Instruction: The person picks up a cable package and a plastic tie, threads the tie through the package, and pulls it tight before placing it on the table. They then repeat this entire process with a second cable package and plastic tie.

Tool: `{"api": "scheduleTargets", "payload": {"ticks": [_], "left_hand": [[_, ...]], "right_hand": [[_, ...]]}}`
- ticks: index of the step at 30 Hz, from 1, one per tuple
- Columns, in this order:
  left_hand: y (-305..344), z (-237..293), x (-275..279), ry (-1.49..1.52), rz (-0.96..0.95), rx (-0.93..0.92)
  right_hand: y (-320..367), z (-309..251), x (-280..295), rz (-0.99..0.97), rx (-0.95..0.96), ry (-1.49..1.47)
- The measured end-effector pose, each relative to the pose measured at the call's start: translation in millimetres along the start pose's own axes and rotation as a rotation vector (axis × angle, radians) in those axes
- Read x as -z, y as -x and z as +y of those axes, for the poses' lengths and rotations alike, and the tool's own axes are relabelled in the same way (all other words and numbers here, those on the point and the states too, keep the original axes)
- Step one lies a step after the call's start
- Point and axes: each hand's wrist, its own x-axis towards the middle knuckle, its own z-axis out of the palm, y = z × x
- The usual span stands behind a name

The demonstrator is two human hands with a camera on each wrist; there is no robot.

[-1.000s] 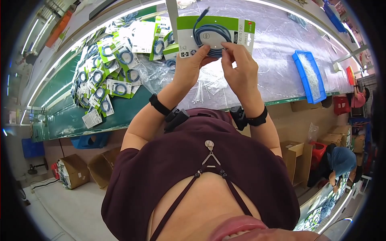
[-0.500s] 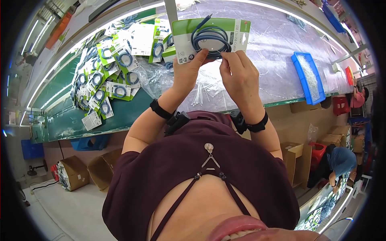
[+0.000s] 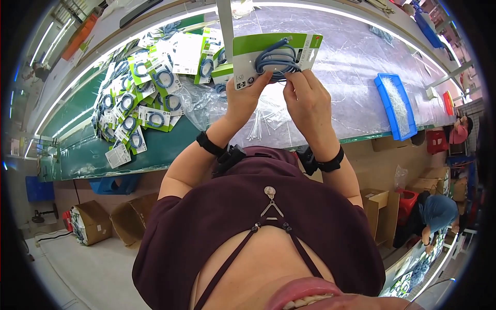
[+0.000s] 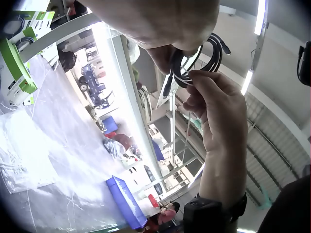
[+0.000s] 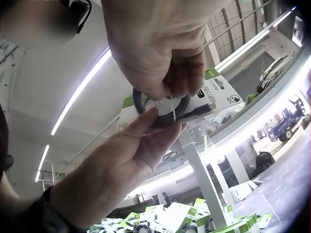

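A green and white card (image 3: 249,58) with a coiled blue cable (image 3: 276,61) on its front is held up over the table. My left hand (image 3: 243,101) grips the card's lower edge, its thumb on the coil. In the right wrist view a white tie (image 5: 173,108) crosses the coil, and a cable plug (image 5: 204,109) points away from it. My right hand (image 3: 309,106) pinches at the coil's lower right with curled fingers; in the left wrist view its fingertips meet the thin white tie (image 4: 183,79).
Many carded cables (image 3: 155,119) lie piled on the left. Loose white ties (image 3: 257,125) and clear plastic (image 3: 199,103) lie on the table near my hands. A blue tray (image 3: 397,111) of white ties stands at the right. A post (image 3: 226,31) rises behind the card.
The card has moved slightly down and tilted, and the cable's upper end now points more to the right. Both hands stay at the coil.
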Motion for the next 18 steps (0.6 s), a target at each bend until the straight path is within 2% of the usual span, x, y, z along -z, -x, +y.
{"api": "scheduleTargets", "payload": {"ticks": [6, 9, 14, 18], "left_hand": [[2, -2, 7, -0.277, -0.031, -0.092], [0, -4, 5, -0.42, -0.013, -0.358], [1, -10, 4, -0.375, -0.003, -0.337], [5, -11, 4, -0.308, 0.009, -0.224]], "right_hand": [[-2, 0, -2, 0.014, -0.008, -0.019], [-1, 0, -6, 0.028, -0.032, -0.032], [-1, 5, -14, 0.055, -0.006, 0.005], [-3, 4, -19, 0.055, 0.013, 0.082]]}}
